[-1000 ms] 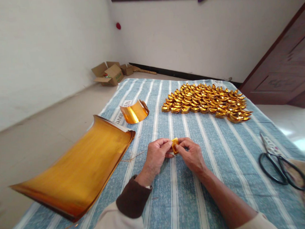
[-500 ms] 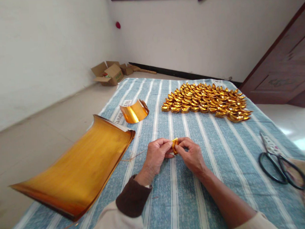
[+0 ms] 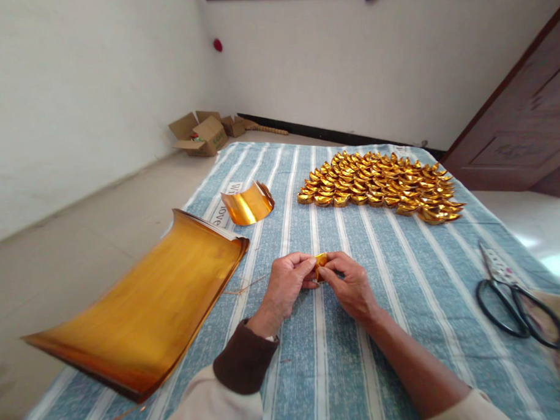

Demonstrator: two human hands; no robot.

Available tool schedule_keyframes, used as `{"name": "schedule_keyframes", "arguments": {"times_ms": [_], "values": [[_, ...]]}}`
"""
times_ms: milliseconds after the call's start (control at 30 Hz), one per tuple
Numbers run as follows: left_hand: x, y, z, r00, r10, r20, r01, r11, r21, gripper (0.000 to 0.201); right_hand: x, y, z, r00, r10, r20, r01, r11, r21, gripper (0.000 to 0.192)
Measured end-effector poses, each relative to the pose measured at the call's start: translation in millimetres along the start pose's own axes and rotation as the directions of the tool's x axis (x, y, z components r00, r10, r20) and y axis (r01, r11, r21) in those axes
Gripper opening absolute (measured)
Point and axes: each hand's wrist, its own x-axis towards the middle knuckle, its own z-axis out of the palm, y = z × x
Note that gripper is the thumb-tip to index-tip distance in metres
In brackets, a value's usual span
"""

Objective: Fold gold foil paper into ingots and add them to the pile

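Your left hand (image 3: 285,287) and right hand (image 3: 351,286) meet over the middle of the striped cloth (image 3: 340,367), fingertips pinched shut on a small folded gold paper piece (image 3: 320,260). Each hand nips one side of it, and only its top edge shows between them. It seems to stand on edge with its long axis running away from you, though your fingers hide most of it. To your left a stack of gold sheets (image 3: 145,303) overhangs the cloth's edge, with a curled gold sheet (image 3: 248,205) beyond it. Ahead, well apart, lie the rows of folded gold ingots (image 3: 380,185). Scissors (image 3: 512,294) rest near the right edge. Bare cloth lies open between your hands and the ingots.
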Motion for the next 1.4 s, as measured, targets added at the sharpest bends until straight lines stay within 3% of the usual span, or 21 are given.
{"name": "schedule_keyframes", "arguments": {"times_ms": [300,700,1400], "values": [[1,-5,4.6,0.999,0.014,-0.046,-0.019,0.992,-0.121,0.022,0,0,2,0.998,-0.041,-0.051,0.040,0.999,-0.014,0.017],[-1,-9,4.3,0.997,-0.069,-0.014,0.062,0.949,-0.308,0.017,0,-1,1,0.993,-0.089,-0.078,0.083,0.994,-0.077,0.017],[0,-10,5.5,0.998,-0.068,0.003,0.065,0.936,-0.346,0.021,-1,-1,1,0.986,-0.149,-0.068,0.141,0.984,-0.110,0.018]]}}
